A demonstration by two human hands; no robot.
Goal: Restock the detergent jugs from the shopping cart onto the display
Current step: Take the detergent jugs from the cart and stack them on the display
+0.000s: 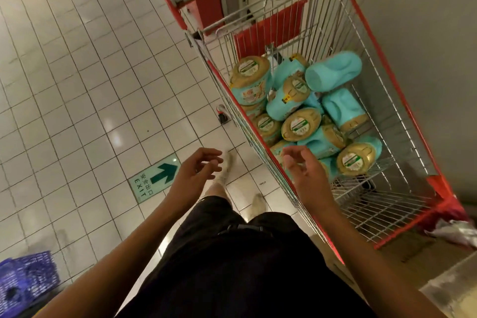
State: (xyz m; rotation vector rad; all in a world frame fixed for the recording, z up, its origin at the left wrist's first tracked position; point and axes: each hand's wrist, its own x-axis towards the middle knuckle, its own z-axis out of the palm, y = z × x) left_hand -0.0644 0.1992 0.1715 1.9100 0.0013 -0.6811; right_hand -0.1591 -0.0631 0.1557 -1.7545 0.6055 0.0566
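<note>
Head cam: both hands are empty with fingers loosely curled, the left hand [198, 170] over the floor tiles [77, 85] and the right hand [302, 171] just above the side rim of the shopping cart [247, 116]. The detergent jugs [302, 124] lie jumbled in its basket, and there's no display in shot. I'd take a top one like the teal jug [333, 71], two-handed, not a buried one, so the heap doesn't slide.

- Loose black shorts [232, 266], filling the lower centre of the frame.
- Dark strap with a buckle [245, 228] at the waist.
- Whitish shoes [227, 166], mid-frame.
- Bare left hand [196, 173] and right hand [304, 175], bare forearms.
</note>
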